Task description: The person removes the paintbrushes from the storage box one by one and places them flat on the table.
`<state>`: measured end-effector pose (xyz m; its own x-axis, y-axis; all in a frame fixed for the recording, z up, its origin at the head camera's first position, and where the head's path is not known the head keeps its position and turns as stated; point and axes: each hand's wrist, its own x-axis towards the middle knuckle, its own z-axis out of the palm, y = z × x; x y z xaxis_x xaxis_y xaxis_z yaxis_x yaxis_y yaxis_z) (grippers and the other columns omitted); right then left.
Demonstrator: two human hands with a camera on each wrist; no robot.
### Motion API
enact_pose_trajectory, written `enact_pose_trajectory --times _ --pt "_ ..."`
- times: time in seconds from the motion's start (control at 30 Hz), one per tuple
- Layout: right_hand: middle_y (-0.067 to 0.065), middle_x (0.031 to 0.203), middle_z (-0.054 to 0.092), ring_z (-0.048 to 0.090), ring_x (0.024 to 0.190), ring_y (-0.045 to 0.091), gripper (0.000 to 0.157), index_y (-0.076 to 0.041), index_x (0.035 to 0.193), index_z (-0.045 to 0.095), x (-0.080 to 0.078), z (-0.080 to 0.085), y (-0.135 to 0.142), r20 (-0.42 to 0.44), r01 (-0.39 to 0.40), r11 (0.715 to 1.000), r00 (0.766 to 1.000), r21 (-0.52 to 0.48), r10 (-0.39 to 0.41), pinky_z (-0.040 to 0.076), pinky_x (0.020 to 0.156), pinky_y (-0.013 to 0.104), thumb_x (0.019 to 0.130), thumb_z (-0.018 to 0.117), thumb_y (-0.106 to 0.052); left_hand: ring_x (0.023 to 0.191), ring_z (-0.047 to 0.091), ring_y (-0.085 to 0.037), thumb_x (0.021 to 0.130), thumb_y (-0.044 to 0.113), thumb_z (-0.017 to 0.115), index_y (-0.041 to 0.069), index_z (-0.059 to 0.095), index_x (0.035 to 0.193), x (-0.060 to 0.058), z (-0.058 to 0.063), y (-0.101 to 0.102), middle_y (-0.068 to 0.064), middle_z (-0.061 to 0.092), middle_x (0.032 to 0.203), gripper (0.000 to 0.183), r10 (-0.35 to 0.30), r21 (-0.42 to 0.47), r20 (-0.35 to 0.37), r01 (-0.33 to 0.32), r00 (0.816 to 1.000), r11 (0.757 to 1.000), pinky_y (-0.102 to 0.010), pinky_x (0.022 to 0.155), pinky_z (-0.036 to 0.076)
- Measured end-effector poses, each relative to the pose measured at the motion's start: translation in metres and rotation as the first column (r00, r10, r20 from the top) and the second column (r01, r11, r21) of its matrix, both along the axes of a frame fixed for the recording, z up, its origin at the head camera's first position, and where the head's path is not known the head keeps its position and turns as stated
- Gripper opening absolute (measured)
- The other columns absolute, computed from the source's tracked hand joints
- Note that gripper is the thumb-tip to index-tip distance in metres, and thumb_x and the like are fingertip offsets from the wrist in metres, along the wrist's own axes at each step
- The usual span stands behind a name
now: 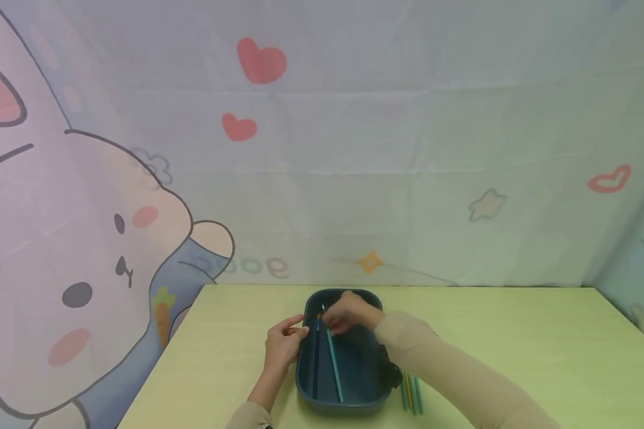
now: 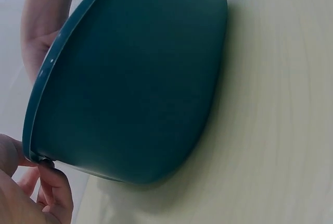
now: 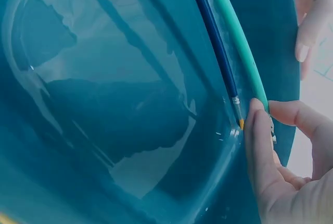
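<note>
A dark blue-green plastic basin (image 1: 362, 381) stands on the table. At its left rim, my left hand (image 1: 283, 345) grips the edge, thumb inside; the left wrist view shows the fingers (image 2: 56, 185) pinching the rim. My right hand (image 1: 347, 312) reaches into the basin and pinches a teal-handled paintbrush (image 3: 237, 31) near its tip end, which the fingers partly hide. Beside it, along the left wall, lies a dark blue paintbrush (image 3: 213, 36) with a metal ferrule and an orange tip (image 3: 241, 124).
Several thin green sticks (image 1: 418, 396) and a yellow one (image 1: 408, 390) lie on the pale yellow table (image 1: 515, 333) just right of the basin, under the right forearm. A printed cloth (image 1: 343, 149) hangs behind the table's far edge.
</note>
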<state>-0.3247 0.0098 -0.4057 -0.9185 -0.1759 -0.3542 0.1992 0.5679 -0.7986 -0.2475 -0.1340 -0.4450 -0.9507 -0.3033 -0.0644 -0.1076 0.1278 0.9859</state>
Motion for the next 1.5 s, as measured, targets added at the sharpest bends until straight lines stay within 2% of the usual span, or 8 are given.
enact_pose_trajectory --times 0.2,0.37,0.6,0.77,1.0,1.23,1.5 --pt "0.016 0.084 0.073 0.068 0.058 0.014 0.021 0.009 0.093 0.067 -0.001 0.003 0.009 0.023 -0.037 0.999 0.999 -0.036 0.038 0.057 0.063 0.026 0.075 0.067 0.000 0.064 0.058 -0.011 0.085 0.006 0.068 -0.002 0.064 0.120 0.000 -0.001 0.000 -0.003 0.062 0.080 0.036 0.000 0.005 -0.010 0.000 1.000 1.000 -0.024 0.049 0.050" --pt "0.017 0.089 0.073 0.066 0.057 0.011 0.023 0.009 0.097 0.068 -0.005 0.004 0.018 0.054 -0.034 0.998 0.998 -0.055 0.037 0.056 0.060 0.023 0.076 0.067 -0.001 0.065 0.059 -0.011 0.085 0.005 0.068 -0.001 0.065 0.120 -0.001 -0.003 0.001 -0.004 0.061 0.080 0.036 0.007 0.007 -0.017 -0.007 1.000 1.000 -0.025 0.049 0.051" --pt "0.017 0.087 0.072 0.066 0.056 0.012 0.021 0.008 0.093 0.069 -0.004 0.007 0.026 0.074 -0.037 0.995 0.996 -0.095 0.044 0.056 0.061 0.023 0.073 0.067 0.001 0.062 0.058 -0.010 0.084 0.005 0.068 -0.001 0.065 0.120 -0.002 -0.004 0.000 -0.002 0.061 0.078 0.036 0.021 0.018 -0.015 -0.020 1.000 1.000 -0.023 0.047 0.049" --pt "0.017 0.088 0.072 0.066 0.057 0.012 0.019 0.010 0.094 0.070 -0.007 0.005 0.032 0.089 -0.034 0.986 0.995 -0.162 0.049 0.056 0.061 0.023 0.078 0.069 -0.001 0.061 0.056 -0.009 0.084 0.005 0.068 0.000 0.066 0.119 -0.002 -0.003 -0.001 -0.001 0.060 0.077 0.035 0.029 0.015 -0.012 -0.029 1.000 0.999 -0.021 0.047 0.047" --pt "0.010 0.076 0.068 0.064 0.055 0.010 0.024 0.011 0.098 0.067 -0.010 0.002 0.042 0.111 0.005 0.972 0.994 -0.234 0.021 0.055 0.058 0.020 0.076 0.068 0.000 0.063 0.057 -0.010 0.084 0.005 0.068 -0.001 0.065 0.119 -0.002 -0.002 0.001 -0.003 0.061 0.078 0.036 0.019 0.002 -0.016 -0.019 1.000 1.000 -0.021 0.047 0.048" --pt "0.009 0.073 0.068 0.063 0.054 0.009 0.024 0.013 0.099 0.068 -0.009 0.001 0.050 0.090 0.041 0.958 0.996 -0.283 -0.015 0.055 0.059 0.020 0.079 0.066 -0.001 0.064 0.058 -0.010 0.084 0.005 0.068 -0.002 0.065 0.119 -0.002 -0.002 0.002 -0.003 0.062 0.079 0.036 0.019 0.010 -0.013 -0.019 1.000 1.000 -0.022 0.049 0.050" --pt "0.021 0.092 0.072 0.064 0.057 0.009 0.029 0.014 0.108 0.064 -0.005 0.001 0.059 0.038 0.058 0.950 0.998 -0.308 -0.049 0.056 0.061 0.022 0.087 0.064 -0.005 0.064 0.058 -0.010 0.084 0.005 0.068 -0.001 0.065 0.120 -0.002 -0.003 0.002 -0.003 0.062 0.079 0.036 0.032 -0.002 -0.012 -0.032 0.999 0.999 -0.023 0.049 0.049"
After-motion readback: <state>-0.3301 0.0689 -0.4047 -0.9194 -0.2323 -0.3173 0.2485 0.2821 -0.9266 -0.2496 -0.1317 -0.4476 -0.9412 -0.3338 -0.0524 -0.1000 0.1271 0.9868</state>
